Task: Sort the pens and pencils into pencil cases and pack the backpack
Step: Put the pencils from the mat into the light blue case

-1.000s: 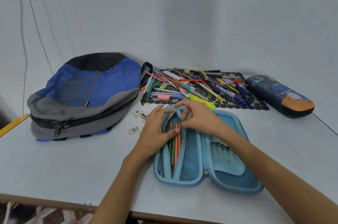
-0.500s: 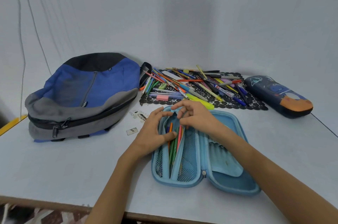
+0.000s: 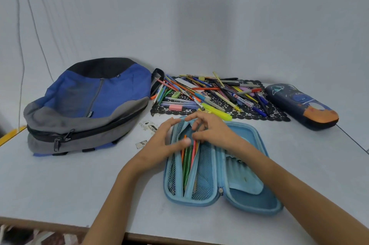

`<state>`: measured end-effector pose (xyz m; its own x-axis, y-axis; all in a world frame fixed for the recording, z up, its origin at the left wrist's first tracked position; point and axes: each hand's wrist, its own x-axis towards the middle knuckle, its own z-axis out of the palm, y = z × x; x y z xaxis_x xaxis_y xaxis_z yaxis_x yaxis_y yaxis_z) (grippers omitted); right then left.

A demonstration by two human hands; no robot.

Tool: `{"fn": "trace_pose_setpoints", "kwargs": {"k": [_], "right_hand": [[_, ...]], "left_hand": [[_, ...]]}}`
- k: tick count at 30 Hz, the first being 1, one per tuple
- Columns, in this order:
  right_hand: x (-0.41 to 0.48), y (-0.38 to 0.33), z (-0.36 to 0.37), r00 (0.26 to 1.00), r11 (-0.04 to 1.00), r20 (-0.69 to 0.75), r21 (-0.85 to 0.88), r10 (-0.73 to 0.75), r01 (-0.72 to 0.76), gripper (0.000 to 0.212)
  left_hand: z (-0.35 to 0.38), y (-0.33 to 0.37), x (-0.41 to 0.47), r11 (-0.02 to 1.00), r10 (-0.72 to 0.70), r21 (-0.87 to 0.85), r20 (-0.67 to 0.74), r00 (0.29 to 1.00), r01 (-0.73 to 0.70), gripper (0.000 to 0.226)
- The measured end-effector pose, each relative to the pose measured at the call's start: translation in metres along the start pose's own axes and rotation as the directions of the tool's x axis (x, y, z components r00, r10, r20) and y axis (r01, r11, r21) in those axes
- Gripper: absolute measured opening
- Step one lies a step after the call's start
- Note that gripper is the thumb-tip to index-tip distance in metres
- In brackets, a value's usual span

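Note:
A light blue pencil case [image 3: 259, 198] lies open on the table in front of me. Several coloured pencils [image 3: 187, 164] stand in its left mesh pocket. My left hand [image 3: 161, 144] rests on the case's left half, fingers spread, with the thumb lying across the pencils. My right hand [image 3: 215, 132] curls over the top of the pocket and pinches the pencils' upper ends. Behind the case, a heap of pens and pencils [image 3: 211, 93] lies on a black lace mat [image 3: 275, 116]. A blue and grey backpack [image 3: 89, 103] lies zipped at the left.
A dark blue pencil case [image 3: 301, 106] with an orange end lies shut at the right rear. Small paper scraps [image 3: 148, 125] lie between the backpack and the open case. A pink eraser [image 3: 175, 107] and a yellow highlighter [image 3: 216, 111] sit on the mat. The table's front edge [image 3: 60, 224] is close.
My left thumb has slid over the pencils in the pocket. My right fingers have shifted slightly at the pencils' tops. The case and the other things have stayed in place.

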<state>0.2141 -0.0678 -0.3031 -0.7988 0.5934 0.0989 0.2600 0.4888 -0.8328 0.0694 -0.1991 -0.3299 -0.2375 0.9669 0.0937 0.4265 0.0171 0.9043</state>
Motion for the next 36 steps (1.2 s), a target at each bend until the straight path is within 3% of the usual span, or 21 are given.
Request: {"fn": "trace_pose_setpoints", "kwargs": {"k": [1, 3, 6, 8, 13, 19, 24, 27, 30, 33, 35, 36], "right_hand": [[0.001, -0.001, -0.001, 1.000, 1.000, -0.002, 0.008, 0.000, 0.000, 0.037], [0.006, -0.003, -0.005, 1.000, 1.000, -0.016, -0.023, -0.006, 0.006, 0.028], [0.025, -0.009, -0.011, 0.999, 0.994, -0.047, -0.110, -0.012, 0.007, 0.021], [0.045, -0.014, -0.011, 0.998, 0.990, -0.061, -0.140, -0.006, -0.003, 0.019], [0.117, -0.019, 0.003, 0.987, 0.964, -0.158, -0.254, 0.041, -0.081, 0.018], [0.181, -0.028, 0.034, 0.979, 0.947, -0.198, -0.301, 0.056, -0.115, 0.030], [0.206, -0.014, 0.054, 0.966, 0.901, -0.231, -0.383, 0.118, -0.202, 0.029], [0.216, -0.003, 0.059, 0.949, 0.865, -0.297, -0.444, 0.103, -0.233, 0.022], [0.221, 0.000, 0.060, 0.941, 0.908, -0.312, -0.342, 0.132, -0.241, 0.009], [0.219, -0.002, 0.053, 0.914, 0.950, -0.270, 0.007, 0.303, -0.313, 0.019], [0.219, -0.005, 0.047, 0.872, 0.909, -0.269, 0.208, 0.408, -0.361, 0.012], [0.220, -0.006, 0.044, 0.846, 0.887, -0.295, 0.276, 0.444, -0.369, 0.021]], "left_hand": [[-0.005, -0.002, -0.001, 1.000, 0.010, 0.015, -0.054, 0.999, -0.009, 0.054], [-0.021, -0.017, -0.001, 0.971, 0.061, 0.238, -0.181, 0.982, -0.017, 0.050], [-0.034, -0.038, -0.001, 0.766, 0.008, 0.639, -0.115, 0.993, 0.067, 0.084], [-0.030, -0.042, -0.001, 0.621, -0.055, 0.778, -0.078, 0.995, 0.095, 0.095], [-0.029, -0.042, 0.001, 0.581, -0.036, 0.809, -0.084, 0.996, 0.089, 0.102], [-0.032, -0.043, 0.000, 0.598, -0.037, 0.799, -0.049, 0.998, 0.062, 0.090], [-0.032, -0.040, 0.001, 0.625, -0.031, 0.778, -0.060, 0.998, 0.067, 0.063], [-0.033, -0.041, 0.000, 0.649, -0.013, 0.758, -0.073, 0.997, 0.064, 0.061], [-0.035, -0.042, 0.001, 0.670, -0.003, 0.740, -0.079, 0.997, 0.061, 0.061], [-0.036, -0.042, 0.001, 0.671, -0.001, 0.739, -0.075, 0.997, 0.057, 0.062], [-0.035, -0.042, 0.000, 0.675, -0.002, 0.735, -0.077, 0.997, 0.058, 0.062], [-0.035, -0.041, 0.000, 0.680, -0.002, 0.731, -0.079, 0.997, 0.060, 0.062]]}}
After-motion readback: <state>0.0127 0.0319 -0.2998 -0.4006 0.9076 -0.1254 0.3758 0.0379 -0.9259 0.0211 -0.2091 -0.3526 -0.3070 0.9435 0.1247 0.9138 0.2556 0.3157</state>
